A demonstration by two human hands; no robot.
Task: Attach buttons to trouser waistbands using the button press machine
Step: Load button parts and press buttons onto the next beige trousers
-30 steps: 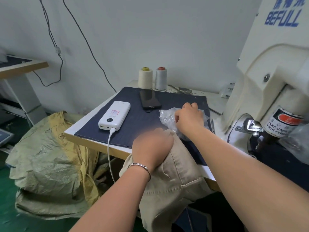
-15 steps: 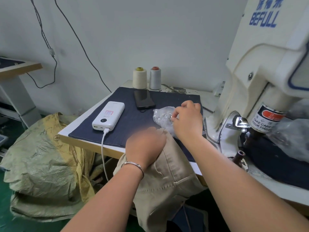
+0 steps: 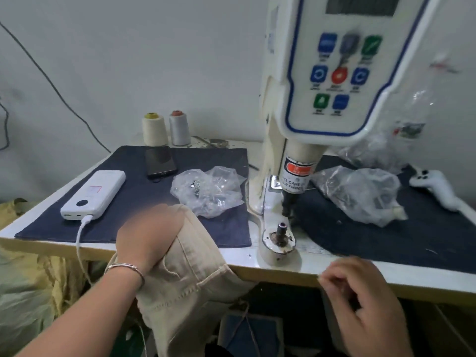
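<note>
My left hand (image 3: 146, 235) grips a bunched fold of the beige trousers (image 3: 185, 284), which hang over the table's front edge. Below that edge and right of the machine's base, my right hand (image 3: 360, 300) has its fingers curled and its fingertips pinched on a small button that is mostly hidden. A clear bag of metal buttons (image 3: 208, 191) lies on the dark cloth behind the trousers. The button press machine (image 3: 332, 73) stands at centre right. Its lower die (image 3: 280, 229) sits bare under the upper punch (image 3: 289, 202).
A white power bank (image 3: 95, 194) with a cable, a black phone (image 3: 159, 161) and two thread cones (image 3: 154, 128) occupy the left of the table. Another clear bag (image 3: 360, 191) and a white handle-shaped object (image 3: 438, 186) lie right of the machine. A yellow sack (image 3: 25, 292) sits on the floor at left.
My right hand has left the button bag and come back toward me, to the table's front edge right of the die. The view swung right. My left hand stays on the trousers.
</note>
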